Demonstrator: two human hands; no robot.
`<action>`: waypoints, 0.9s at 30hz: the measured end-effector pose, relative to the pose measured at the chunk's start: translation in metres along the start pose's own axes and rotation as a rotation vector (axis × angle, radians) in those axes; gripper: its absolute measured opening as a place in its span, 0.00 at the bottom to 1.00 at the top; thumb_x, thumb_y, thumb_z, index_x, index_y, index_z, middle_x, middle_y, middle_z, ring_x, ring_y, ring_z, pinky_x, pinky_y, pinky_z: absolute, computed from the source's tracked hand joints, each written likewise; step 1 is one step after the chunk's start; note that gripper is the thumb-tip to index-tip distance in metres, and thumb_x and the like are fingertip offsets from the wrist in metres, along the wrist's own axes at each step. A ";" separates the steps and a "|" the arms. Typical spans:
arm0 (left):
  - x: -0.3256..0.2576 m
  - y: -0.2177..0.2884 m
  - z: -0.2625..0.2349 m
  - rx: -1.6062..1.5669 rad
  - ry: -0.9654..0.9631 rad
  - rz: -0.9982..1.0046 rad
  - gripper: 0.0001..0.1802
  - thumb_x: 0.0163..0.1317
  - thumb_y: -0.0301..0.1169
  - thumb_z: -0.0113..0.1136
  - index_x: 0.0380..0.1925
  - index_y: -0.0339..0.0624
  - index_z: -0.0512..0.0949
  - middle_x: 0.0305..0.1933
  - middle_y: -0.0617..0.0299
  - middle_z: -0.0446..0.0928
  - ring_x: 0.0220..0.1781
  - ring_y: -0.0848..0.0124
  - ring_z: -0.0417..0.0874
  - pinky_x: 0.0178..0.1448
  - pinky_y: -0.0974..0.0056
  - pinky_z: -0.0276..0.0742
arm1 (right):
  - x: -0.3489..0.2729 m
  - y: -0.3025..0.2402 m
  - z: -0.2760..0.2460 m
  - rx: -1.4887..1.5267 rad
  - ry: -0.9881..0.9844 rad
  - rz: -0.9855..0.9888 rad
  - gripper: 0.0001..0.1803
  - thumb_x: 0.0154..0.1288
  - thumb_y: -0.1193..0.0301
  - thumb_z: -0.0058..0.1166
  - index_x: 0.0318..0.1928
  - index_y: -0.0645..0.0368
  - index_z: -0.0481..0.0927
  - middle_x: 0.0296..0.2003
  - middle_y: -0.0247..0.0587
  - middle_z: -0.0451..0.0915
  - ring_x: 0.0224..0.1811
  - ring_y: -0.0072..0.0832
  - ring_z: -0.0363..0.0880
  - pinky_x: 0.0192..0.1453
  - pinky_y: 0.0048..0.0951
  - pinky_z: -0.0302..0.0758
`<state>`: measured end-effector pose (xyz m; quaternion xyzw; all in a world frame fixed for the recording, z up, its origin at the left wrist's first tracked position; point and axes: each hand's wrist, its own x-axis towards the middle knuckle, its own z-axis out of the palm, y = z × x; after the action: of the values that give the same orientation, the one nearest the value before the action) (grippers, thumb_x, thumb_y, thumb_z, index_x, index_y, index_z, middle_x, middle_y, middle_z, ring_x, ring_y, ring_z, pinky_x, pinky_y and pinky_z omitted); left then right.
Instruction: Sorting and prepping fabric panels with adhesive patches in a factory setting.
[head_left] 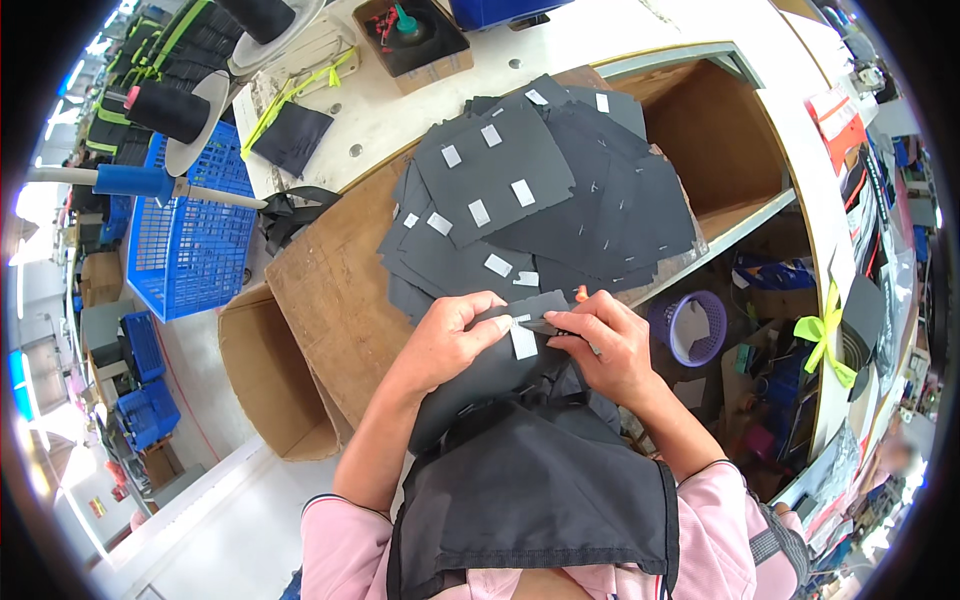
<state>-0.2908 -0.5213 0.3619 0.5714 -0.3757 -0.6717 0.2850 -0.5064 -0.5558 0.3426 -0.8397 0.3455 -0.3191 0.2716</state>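
A black fabric panel (483, 375) lies over my lap, its upper edge raised between my hands. A white label (524, 341) sits near that edge. My left hand (452, 340) pinches the panel left of the label, thumb on top. My right hand (607, 345) is closed round a small pointed metal tool (538, 327), perhaps thread snips; its tip meets the panel beside the label. An orange bit shows above my right fingers. Just beyond my hands lies a spread pile of similar black panels (590, 215), several bearing white labels.
The pile rests on a brown board (330, 265) by the white sewing table (560, 45). Left are a blue basket (190, 235), thread cones (172, 112) and a cardboard box (270, 375). A purple basket (690, 328) stands right, below an open wooden compartment (715, 135).
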 end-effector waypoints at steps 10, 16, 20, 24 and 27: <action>0.000 -0.002 0.003 -0.156 -0.045 -0.025 0.06 0.62 0.28 0.54 0.33 0.36 0.77 0.27 0.71 0.74 0.27 0.85 0.70 0.30 0.77 0.66 | -0.003 -0.014 -0.002 0.015 0.029 0.135 0.17 0.41 0.76 0.67 0.37 0.56 0.82 0.27 0.35 0.74 0.24 0.30 0.73 0.32 0.30 0.72; -0.003 -0.011 -0.006 -0.135 -0.062 -0.055 0.08 0.61 0.30 0.54 0.35 0.37 0.77 0.28 0.70 0.75 0.31 0.82 0.71 0.36 0.73 0.68 | -0.004 -0.010 0.011 0.144 0.055 0.185 0.12 0.47 0.78 0.64 0.36 0.58 0.81 0.27 0.36 0.72 0.25 0.32 0.73 0.31 0.27 0.71; 0.000 -0.050 -0.046 0.206 0.163 -0.025 0.13 0.60 0.31 0.56 0.41 0.35 0.77 0.31 0.62 0.78 0.35 0.75 0.76 0.42 0.67 0.72 | -0.012 0.032 0.027 0.402 0.064 0.595 0.11 0.51 0.79 0.61 0.37 0.63 0.77 0.30 0.37 0.71 0.30 0.24 0.74 0.33 0.24 0.72; -0.029 -0.115 -0.128 0.508 0.367 -0.201 0.12 0.57 0.34 0.59 0.40 0.42 0.78 0.29 0.56 0.78 0.32 0.66 0.78 0.39 0.63 0.73 | 0.001 0.049 0.047 0.292 0.019 0.644 0.13 0.51 0.77 0.62 0.39 0.61 0.76 0.23 0.30 0.67 0.24 0.18 0.65 0.29 0.22 0.66; -0.062 -0.146 -0.177 0.505 0.518 -0.281 0.12 0.57 0.32 0.59 0.40 0.40 0.78 0.32 0.55 0.80 0.36 0.66 0.80 0.43 0.63 0.73 | 0.023 0.063 0.061 0.276 0.110 0.687 0.10 0.56 0.73 0.60 0.39 0.59 0.76 0.18 0.25 0.61 0.23 0.14 0.58 0.28 0.19 0.61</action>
<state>-0.0988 -0.4219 0.2634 0.8201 -0.3629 -0.4240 0.1263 -0.4746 -0.5974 0.2688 -0.6120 0.5747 -0.2975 0.4546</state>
